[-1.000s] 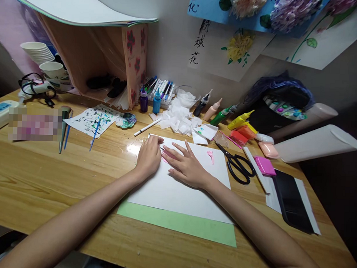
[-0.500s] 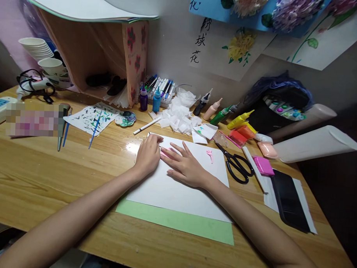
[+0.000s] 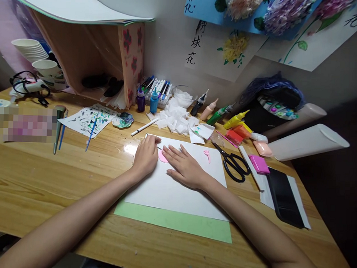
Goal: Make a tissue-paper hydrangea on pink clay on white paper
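Across the whole width stretches a glossy, pale wooden worktop (image 3: 62,184), with a peach box patterned with red flowers (image 3: 132,62) standing open along its back edge, left of the middle. Towards the front edge, about midway between the side edges, a white rectangular paper sheet (image 3: 176,196) lies on a pale green sheet (image 3: 175,224), which shows as a strip on the front side. A flat black panel with rounded corners (image 3: 284,196) lies near the right edge, and a loose heap of white tissue pieces (image 3: 177,117) sits near the back edge.

The right hand (image 3: 184,167) is open and palm down on the white sheet, fingers slightly spread. The left hand (image 3: 145,155) is curled near that sheet's far left corner; whether it grips anything cannot be told. Black-handled scissors (image 3: 226,155) lie just beyond the white sheet's right edge, partly spread. On the sheet, a flat, round, pale pink piece (image 3: 163,157) lies between the hands, the right fingertips over its right side. A small, bent pink strip (image 3: 207,156) lies near the sheet's far right corner.
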`<state>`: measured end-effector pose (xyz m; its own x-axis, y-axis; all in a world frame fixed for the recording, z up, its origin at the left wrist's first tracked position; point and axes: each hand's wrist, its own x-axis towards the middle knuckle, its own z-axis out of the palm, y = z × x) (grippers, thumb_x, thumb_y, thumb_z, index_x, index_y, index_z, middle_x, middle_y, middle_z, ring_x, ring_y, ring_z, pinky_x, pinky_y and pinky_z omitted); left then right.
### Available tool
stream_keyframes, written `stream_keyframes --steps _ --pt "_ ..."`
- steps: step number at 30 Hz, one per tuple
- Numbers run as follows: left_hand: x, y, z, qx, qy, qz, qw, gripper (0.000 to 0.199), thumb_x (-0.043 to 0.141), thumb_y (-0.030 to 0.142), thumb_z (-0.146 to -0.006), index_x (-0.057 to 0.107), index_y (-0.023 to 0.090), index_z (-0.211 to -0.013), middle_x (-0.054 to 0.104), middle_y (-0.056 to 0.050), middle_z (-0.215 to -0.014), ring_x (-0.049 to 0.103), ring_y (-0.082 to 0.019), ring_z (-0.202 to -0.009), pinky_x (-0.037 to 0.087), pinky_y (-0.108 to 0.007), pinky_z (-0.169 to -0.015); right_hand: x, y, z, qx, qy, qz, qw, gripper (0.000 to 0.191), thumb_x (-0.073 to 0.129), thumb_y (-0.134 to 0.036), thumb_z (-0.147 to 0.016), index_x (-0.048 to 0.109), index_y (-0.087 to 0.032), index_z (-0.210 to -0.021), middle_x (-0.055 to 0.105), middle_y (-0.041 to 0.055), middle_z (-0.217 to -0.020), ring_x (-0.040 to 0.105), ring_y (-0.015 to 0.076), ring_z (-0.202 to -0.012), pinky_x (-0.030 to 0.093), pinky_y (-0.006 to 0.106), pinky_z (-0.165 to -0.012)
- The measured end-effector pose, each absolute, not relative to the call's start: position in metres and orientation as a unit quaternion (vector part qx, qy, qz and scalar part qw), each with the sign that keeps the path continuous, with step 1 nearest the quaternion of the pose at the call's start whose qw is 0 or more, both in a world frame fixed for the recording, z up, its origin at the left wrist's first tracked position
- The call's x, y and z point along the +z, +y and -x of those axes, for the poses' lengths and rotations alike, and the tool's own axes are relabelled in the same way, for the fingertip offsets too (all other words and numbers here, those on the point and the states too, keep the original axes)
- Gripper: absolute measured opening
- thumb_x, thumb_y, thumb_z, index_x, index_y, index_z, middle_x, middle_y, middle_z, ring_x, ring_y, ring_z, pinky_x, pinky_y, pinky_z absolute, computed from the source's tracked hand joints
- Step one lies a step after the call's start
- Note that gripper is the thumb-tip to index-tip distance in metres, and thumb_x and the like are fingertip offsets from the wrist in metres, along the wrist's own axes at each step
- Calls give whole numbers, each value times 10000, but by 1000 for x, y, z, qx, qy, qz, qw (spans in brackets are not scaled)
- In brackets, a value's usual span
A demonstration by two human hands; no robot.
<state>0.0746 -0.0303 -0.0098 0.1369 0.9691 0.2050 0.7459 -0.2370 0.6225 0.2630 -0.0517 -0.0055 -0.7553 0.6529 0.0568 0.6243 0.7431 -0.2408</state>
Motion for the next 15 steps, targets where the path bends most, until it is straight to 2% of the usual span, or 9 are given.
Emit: stream_keyframes --steps 5,9,12,15 --pt "-9 -31 -74 294 586 -729 195 214 334 141 -888 521 179 -986 612 -90 -1044 545 -238 -1019 419 -407 -913 -7 -53 -263 91 -914 388 75 606 329 -457 -955 213 -178 -1481 241 59 -1541 140 262 -1444 142 545 -1159" --pt "-8 -31 -74 295 587 -727 201 214 323 163 -901 521 183 -979 612 -86 -1049 544 -236 -1023 413 -408 -922 -8 -54 -264 79 -903 416 72 563 314 -382 -961 239 -163 -1474 274 43 -1534 154 258 -1441 126 541 -1167" --pt "-8 -31 -74 296 588 -726 201 210 325 168 -902 520 185 -977 612 -86 -1050 542 -237 -1023 413 -408 -919 -11 -54 -265 68 -893 435 89 581 318 -370 -957 208 -148 -1482 225 66 -1549 131 254 -1446 140 541 -1165" --pt "-8 -30 -74 297 588 -725 203 210 327 165 -899 522 189 -973 612 -87 -1050 541 -237 -1018 417 -412 -912 -14 -54 -266 66 -886 448 97 568 314 -368 -957 230 -158 -1478 250 81 -1541 156 255 -1441 153 546 -1160"
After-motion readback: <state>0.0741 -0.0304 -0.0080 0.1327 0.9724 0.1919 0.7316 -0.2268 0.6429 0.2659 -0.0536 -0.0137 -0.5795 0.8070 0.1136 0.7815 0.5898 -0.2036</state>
